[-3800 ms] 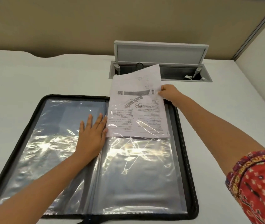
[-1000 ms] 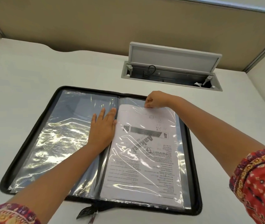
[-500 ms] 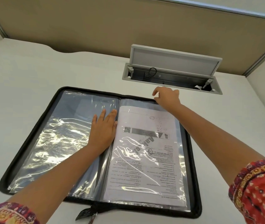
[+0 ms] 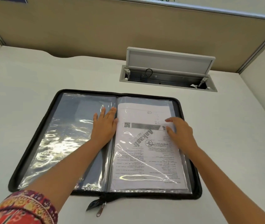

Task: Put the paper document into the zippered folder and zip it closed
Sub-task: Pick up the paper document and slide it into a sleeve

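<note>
— Where do you stand?
— Your paper document (image 4: 146,147) sits inside the right sleeve of the zippered folder (image 4: 191,159), which lies open. Both hands, left hand (image 4: 104,125) and right hand (image 4: 179,131), rest flat, grasping nothing. Closing and zipping remain.

The zippered folder (image 4: 193,160) has a black matt cloth-like border; its clear plastic sleeves (image 4: 60,143) are glossy and wrinkled; the paper document (image 4: 146,152) looks matt white; the zip pull (image 4: 101,210) is shiny metal; the desk (image 4: 20,88) is smooth and matt.
</note>
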{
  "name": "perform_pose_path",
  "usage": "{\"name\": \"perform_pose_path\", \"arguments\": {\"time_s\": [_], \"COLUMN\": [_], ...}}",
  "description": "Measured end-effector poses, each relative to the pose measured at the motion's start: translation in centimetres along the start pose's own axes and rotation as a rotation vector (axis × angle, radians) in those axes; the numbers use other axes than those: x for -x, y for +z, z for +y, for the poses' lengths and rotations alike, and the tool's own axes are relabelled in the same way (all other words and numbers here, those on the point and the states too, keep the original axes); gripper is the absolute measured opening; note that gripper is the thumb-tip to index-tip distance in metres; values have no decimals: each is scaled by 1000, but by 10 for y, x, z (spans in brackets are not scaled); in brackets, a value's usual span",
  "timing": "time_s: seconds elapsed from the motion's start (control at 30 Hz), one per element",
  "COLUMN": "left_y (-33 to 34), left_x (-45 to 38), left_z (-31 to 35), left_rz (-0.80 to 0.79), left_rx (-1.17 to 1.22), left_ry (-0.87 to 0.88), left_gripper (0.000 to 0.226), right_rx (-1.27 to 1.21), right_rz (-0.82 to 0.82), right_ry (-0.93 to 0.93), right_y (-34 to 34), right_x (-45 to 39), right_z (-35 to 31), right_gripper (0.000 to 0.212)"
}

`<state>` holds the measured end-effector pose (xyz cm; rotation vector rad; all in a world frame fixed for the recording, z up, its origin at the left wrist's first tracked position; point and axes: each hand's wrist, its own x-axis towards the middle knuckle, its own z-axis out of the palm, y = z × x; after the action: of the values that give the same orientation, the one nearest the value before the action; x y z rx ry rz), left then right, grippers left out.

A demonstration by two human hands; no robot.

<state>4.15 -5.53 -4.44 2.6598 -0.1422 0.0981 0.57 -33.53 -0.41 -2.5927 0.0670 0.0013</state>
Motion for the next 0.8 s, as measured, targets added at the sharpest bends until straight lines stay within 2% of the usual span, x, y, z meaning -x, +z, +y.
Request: {"name": "perform_pose_path", "arguments": {"time_s": [0.17, 0.23, 0.37, 0.5, 0.63, 0.8], "left_y": [-17, -26, -37, -45, -50, -54], "left_x": [-3, -1, 19, 57, 85, 85], "left_z": [0, -4, -20, -46, -62, -56], "left_rz": [44, 24, -161, -121, -74, -96], "left_rx": [405, 446, 238, 17, -117, -114], "left_ry": [-145, -167, -44, 29, -57, -178], "left_gripper": [41, 37, 35, 42, 44, 41], "right_rx": [91, 145, 195, 95, -85, -220], "right_rz": [-23, -42, -9, 67, 165, 98], "right_ry": [-31, -41, -51, -32, 52, 115], "right_y": [17, 23, 28, 31, 30, 22], "right_x": [56, 69, 76, 78, 79, 79], "right_z": [18, 23, 25, 25, 26, 24], "right_gripper": [36, 40, 41, 41, 39, 38]}}
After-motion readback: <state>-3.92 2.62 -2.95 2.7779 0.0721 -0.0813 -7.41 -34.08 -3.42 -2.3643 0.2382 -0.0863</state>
